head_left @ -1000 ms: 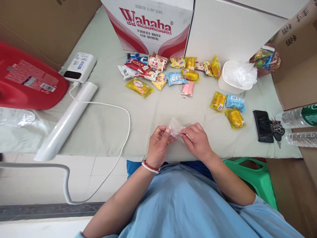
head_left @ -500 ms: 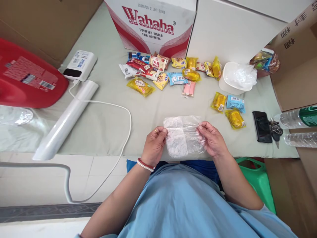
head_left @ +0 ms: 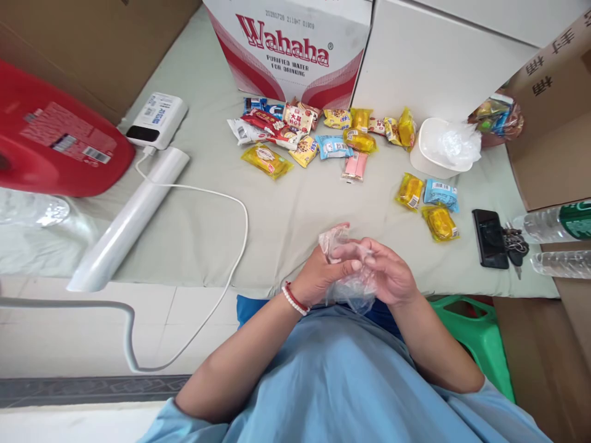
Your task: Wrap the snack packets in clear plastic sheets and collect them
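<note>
A thin, clear plastic bag (head_left: 353, 292) is bunched between my hands, close in front of my body. My left hand (head_left: 325, 274) has its fingers behind or inside the film and its thumb lying across the front, holding the bag. From the other side my right hand (head_left: 390, 274) pinches the film near the bag's upper edge. Part of the plastic stands up over the left fingers, and the rest hangs below both hands. Whether the left fingers are inside the opening is hard to tell.
Wrapped snacks (head_left: 268, 161) lie along a Wahaha carton (head_left: 286, 55). Right of them stand a white tub (head_left: 434, 157) with crumpled plastic, several more packets (head_left: 439, 223), a phone (head_left: 490, 239) and bottles (head_left: 561, 263). Leftward are a white roll (head_left: 129, 221), a cable (head_left: 240, 246) and a red container (head_left: 60, 141).
The bag was held flat and stretched between both hands; now it is bunched up. My left hand has moved right and its fingers have gone behind or into the film. The hands are closer together.
</note>
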The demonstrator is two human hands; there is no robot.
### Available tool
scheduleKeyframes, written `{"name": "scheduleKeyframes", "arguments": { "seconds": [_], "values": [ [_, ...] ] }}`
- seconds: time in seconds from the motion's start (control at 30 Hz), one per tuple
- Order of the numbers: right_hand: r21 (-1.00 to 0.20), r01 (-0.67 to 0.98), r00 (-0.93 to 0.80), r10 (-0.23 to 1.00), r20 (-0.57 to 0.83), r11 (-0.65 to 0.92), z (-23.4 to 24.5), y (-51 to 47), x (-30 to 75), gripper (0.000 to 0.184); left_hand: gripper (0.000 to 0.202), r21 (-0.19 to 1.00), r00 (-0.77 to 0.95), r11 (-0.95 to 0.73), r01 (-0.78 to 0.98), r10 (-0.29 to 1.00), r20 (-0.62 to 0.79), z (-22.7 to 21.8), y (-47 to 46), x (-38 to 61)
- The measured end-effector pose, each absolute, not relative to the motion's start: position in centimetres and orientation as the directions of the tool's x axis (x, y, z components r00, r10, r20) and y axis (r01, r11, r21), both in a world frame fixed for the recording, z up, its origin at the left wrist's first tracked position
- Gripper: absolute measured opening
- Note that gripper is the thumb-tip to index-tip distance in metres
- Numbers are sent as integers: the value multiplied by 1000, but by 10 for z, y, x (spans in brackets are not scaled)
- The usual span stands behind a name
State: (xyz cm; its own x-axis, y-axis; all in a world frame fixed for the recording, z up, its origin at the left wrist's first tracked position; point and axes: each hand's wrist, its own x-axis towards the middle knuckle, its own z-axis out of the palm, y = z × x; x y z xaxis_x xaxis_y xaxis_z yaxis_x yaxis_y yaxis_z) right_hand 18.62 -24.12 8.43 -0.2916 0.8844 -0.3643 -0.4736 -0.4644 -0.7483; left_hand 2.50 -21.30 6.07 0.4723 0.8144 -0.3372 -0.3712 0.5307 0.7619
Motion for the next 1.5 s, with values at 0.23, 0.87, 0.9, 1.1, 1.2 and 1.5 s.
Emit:
{"name": "scheduleKeyframes", "arguments": {
  "seconds": [0.23, 0.87, 0.9, 1.1, 1.2, 1.5],
  "values": [
    [-801, -412, -114, 897, -427, -434, 90, -243, 221, 36, 64, 698, 405, 569, -435, 816, -413, 56, -205, 9],
    [-932, -72, 297, 885, -359, -354, 52, -216, 268, 49, 59, 937, -115, 321, -136, 935, -337, 39, -164, -62],
    [-933, -51, 296, 887, -355, -356, 49, -213, 267, 49, 58, 964, -228, 266, 2, 939, -258, 37, -166, -63],
    [-935, 48, 308, 895, -322, -352, 43, -193, 265, 41, 15, 610, 144, -508, 608, 826, 545, 39, -203, -35],
    [-933, 59, 298, 898, -322, -354, 44, -186, 260, 39, 19, 469, 496, -718, 514, 695, 520, 36, -216, -5],
    [-943, 18, 213, 922, -322, -333, 48, -186, 236, 47, 22, 525, 547, -612, 591, 783, 296, 28, -204, 64]
  ]
}}
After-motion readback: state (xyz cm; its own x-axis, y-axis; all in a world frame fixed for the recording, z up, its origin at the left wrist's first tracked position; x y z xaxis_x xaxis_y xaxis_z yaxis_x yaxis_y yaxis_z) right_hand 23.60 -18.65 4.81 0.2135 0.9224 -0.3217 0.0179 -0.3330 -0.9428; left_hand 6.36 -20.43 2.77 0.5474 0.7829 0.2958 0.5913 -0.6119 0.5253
